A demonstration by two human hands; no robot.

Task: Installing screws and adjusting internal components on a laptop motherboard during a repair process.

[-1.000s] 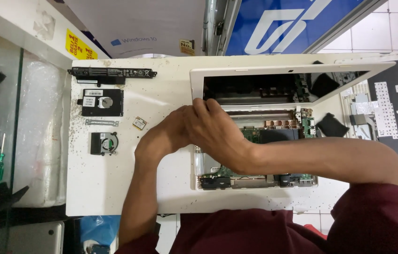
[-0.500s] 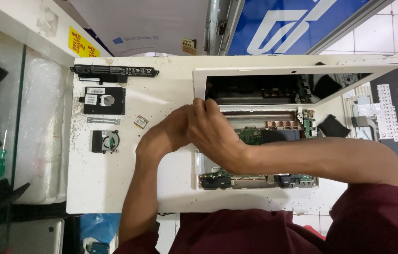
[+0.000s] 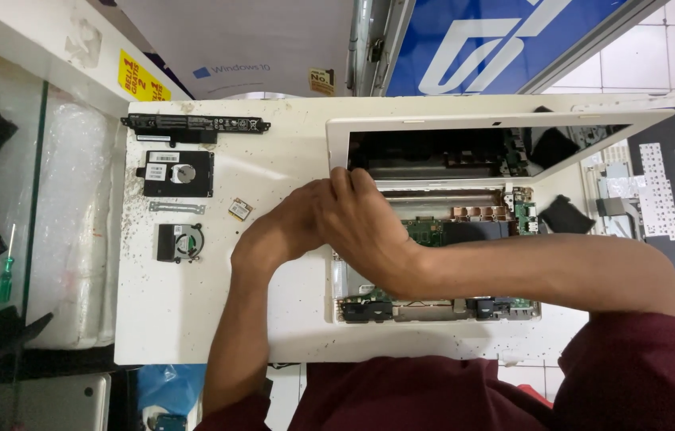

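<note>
Opened laptop [image 3: 433,239] lies on white surface [image 3: 194,303], internals exposed. Both hands pressed together at laptop's left hinge corner: right hand [image 3: 361,223] overlaps left hand [image 3: 282,227]; grip hidden, cannot tell. Left of laptop: battery [image 3: 194,124], drive [image 3: 175,172], fan [image 3: 179,243].

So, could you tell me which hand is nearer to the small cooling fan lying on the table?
Left. The left hand sits just right of the cooling fan; the right hand lies farther right, over the opened laptop.
</note>
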